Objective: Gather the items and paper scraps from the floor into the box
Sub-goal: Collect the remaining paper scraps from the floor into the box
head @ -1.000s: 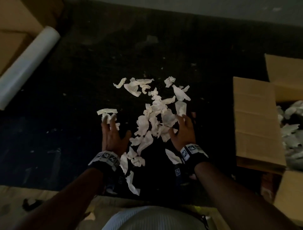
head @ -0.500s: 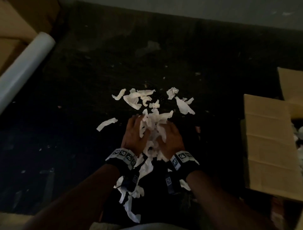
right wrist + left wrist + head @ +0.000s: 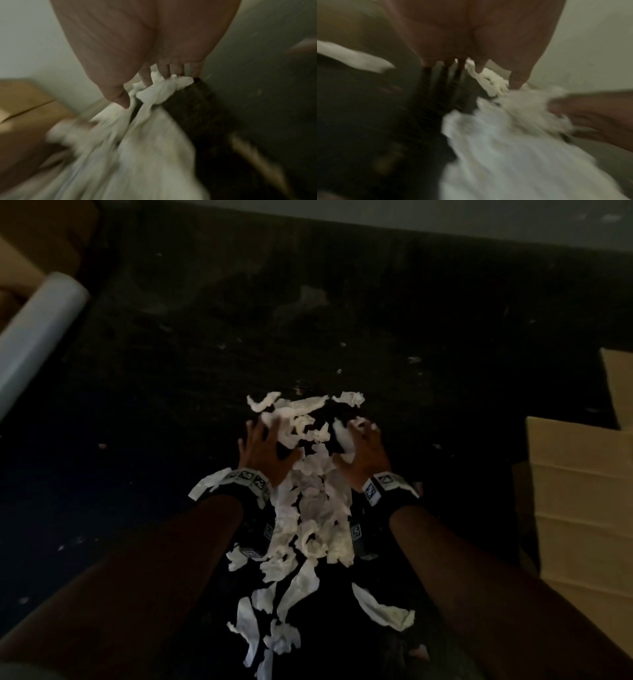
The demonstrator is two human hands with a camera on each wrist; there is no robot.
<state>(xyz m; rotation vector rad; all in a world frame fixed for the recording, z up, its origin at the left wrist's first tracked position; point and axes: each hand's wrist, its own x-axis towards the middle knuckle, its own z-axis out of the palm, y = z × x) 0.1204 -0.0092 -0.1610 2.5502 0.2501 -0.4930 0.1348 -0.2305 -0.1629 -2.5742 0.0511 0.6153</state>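
Both hands [image 3: 265,451] have spread apart, flanking the paper scraps [image 3: 310,508] on floor

Dim rm: dark scuffed floor [image 3: 411,302], pale wall [image 3: 445,217] at far edge, white roll [image 3: 37,326] left.

White paper scraps [image 3: 310,508] fill the strip of dark floor [image 3: 342,320] between the left hand [image 3: 265,448] and the right hand [image 3: 364,453], leaving no bare lane there. Beyond the scraps the floor lies open up to the far wall. Left of the left hand the floor is open as far as a white roll [image 3: 37,337]. On the right, the cardboard box [image 3: 579,508] stands near the right forearm.
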